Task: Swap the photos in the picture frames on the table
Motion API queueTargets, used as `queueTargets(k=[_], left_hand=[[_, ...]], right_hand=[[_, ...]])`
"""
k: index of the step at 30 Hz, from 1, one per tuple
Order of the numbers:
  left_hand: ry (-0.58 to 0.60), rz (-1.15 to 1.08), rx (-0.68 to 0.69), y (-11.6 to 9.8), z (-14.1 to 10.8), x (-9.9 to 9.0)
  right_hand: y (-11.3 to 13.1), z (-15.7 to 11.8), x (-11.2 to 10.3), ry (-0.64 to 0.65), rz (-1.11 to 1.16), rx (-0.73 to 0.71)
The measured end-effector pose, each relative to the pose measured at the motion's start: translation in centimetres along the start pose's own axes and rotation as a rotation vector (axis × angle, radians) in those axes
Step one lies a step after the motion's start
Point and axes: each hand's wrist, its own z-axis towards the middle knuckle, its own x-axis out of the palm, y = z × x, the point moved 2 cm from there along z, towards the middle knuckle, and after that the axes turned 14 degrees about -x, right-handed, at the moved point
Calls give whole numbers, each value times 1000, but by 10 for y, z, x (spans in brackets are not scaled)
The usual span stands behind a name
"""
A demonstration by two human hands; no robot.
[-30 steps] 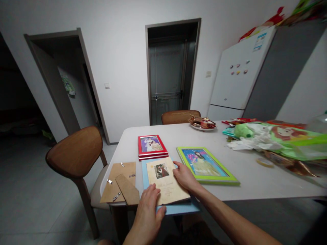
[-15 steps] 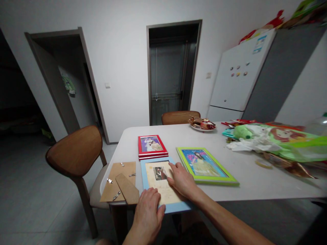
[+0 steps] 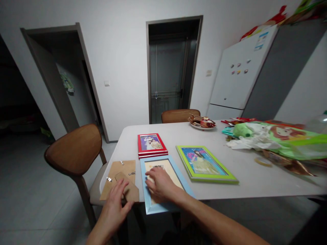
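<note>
At the table's near edge lies a light blue picture frame point(image 3: 182, 177) with a cream printed sheet point(image 3: 171, 169) inside it. My right hand point(image 3: 161, 183) rests over that sheet, fingers spread and covering much of its print. Left of the frame is a brown backing board point(image 3: 119, 169) with small metal clips and a stand leg point(image 3: 133, 193). My left hand point(image 3: 114, 200) is over the board's near part, fingers apart, at the stand leg; whether it touches is unclear. Red picture frames point(image 3: 152, 144), stacked, lie behind the blue one. A green picture frame point(image 3: 208, 165) lies to its right.
A white table point(image 3: 176, 131) carries everything. On its right side are a green plastic bag point(image 3: 301, 144), crumpled white tissue point(image 3: 250, 141) and a tape roll point(image 3: 263, 162). A plate point(image 3: 203, 126) of items stands at the back. A wooden chair point(image 3: 74, 153) is at the left.
My left hand has moved left from the blue frame's near corner to the backing board. The right hand has shifted left and nearer over the sheet, covering its small picture.
</note>
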Motion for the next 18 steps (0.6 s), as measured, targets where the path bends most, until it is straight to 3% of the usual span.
queueTargets(k=[4,8,13,18], left_hand=[[-52,163,-143,51,9,-12],[-94,170,-138,67,13,-10],[-63,125,-148,58,13,-17],[-142,57,-34,17,3,-17]], right_hand=[[36,22,21,36,-2,-80],[57,36,41,48,-13,-115],[61,35,38,-38,213,-78],[48,10,-7,-126,305,-103]])
